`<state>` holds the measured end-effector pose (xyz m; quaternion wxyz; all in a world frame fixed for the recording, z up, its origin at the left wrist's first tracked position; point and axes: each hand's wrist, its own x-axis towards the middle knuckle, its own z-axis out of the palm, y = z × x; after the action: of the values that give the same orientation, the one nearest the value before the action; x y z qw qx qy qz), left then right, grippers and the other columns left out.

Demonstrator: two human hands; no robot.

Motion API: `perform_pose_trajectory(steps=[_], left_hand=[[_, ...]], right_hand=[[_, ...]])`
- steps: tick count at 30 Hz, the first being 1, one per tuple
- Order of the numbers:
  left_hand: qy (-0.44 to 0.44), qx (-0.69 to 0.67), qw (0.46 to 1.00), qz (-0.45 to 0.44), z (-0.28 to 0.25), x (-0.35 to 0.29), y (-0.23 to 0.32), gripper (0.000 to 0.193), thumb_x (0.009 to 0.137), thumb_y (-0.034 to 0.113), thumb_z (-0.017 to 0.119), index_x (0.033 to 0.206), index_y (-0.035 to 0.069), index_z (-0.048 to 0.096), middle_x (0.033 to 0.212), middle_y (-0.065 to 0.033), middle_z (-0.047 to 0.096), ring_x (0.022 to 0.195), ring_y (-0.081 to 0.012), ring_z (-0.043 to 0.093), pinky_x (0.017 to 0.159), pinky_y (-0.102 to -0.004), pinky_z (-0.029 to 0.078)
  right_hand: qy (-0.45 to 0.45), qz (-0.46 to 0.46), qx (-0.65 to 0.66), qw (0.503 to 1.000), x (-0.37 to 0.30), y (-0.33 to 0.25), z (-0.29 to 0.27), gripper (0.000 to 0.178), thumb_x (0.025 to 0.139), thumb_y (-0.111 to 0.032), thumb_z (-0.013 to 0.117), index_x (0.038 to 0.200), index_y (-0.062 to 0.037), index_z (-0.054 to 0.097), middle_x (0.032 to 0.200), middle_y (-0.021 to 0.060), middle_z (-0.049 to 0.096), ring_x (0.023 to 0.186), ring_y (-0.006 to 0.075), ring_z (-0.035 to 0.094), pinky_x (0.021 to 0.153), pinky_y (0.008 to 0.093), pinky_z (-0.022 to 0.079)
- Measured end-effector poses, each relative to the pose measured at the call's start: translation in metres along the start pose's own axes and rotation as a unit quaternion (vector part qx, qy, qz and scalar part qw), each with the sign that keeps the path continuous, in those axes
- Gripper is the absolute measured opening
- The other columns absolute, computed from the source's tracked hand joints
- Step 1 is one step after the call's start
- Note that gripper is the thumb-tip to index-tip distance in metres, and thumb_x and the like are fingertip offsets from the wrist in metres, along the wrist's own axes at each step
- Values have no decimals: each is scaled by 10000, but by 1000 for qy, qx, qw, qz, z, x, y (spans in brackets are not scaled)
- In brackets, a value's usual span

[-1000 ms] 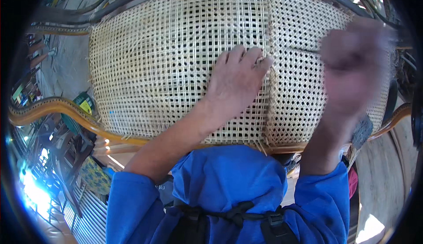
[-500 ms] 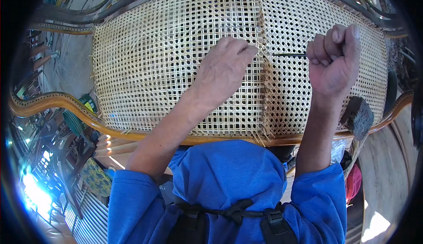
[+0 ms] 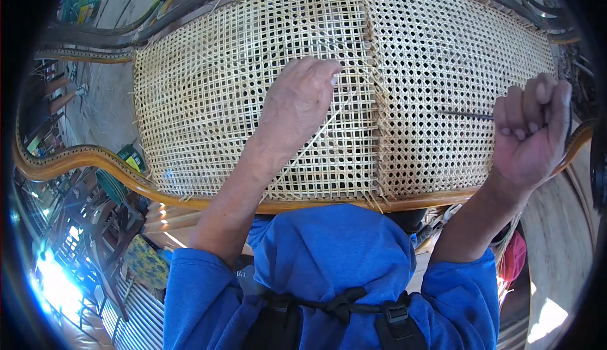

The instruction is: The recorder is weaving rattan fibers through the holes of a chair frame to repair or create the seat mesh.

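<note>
1. A broad, pale woven cane panel point(image 3: 208, 103) lies in front of a seated-looking person in a blue shirt point(image 3: 332, 242); I take twelve o'clock as the side away from the worker. A raised seam point(image 3: 375, 91) crosses it roughly from twelve to six.
2. The weave has open squares on the nine o'clock side of the seam, and smaller, closer holes on the three o'clock side.
3. The left hand point(image 3: 297, 106) is above the open squares, just to the nine o'clock side of the seam, back turned upward. Its fingers are curled together, tips toward one o'clock, with the weave beneath them.
4. A loose pale strand point(image 3: 326, 126) slants from about one to seven o'clock beside that hand. From here I cannot tell whether the fingertips pinch it.
5. The right hand point(image 3: 530, 128) is toward four o'clock, near the panel's end, fingers folded in and thumb upright. It is clamped on a thin dark rod point(image 3: 465, 114), which pokes from the fist toward nine o'clock, above the close weave; I cannot tell whether it touches.
6. A glossy wooden rail point(image 3: 430, 202) borders the panel at six o'clock, curving away toward nine.
</note>
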<state>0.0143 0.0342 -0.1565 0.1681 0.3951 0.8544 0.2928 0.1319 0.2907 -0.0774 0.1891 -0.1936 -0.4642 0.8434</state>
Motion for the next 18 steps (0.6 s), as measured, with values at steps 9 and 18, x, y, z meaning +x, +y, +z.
perform_pose_trajectory(steps=[9, 18], left_hand=[[-113, -13, 956, -269, -36, -85, 48, 215, 903, 248, 569, 889, 35, 594, 725, -124, 611, 618, -269, 590, 582, -363, 466], [-55, -35, 952, -300, -15, -118, 31, 270, 899, 298, 554, 785, 58, 601, 624, -147, 595, 583, -325, 603, 554, -416, 462]], right_hand=[[-5, 313, -466, 827, -106, -4, 7, 393, 886, -401, 601, 819, -15, 578, 652, -24, 455, 636, 70, 399, 567, 234, 337], [96, 461, -584, 661, -311, 55, -86, 477, 940, -417, 432, 863, 22, 603, 788, 246, 612, 789, 395, 606, 693, 448, 445]])
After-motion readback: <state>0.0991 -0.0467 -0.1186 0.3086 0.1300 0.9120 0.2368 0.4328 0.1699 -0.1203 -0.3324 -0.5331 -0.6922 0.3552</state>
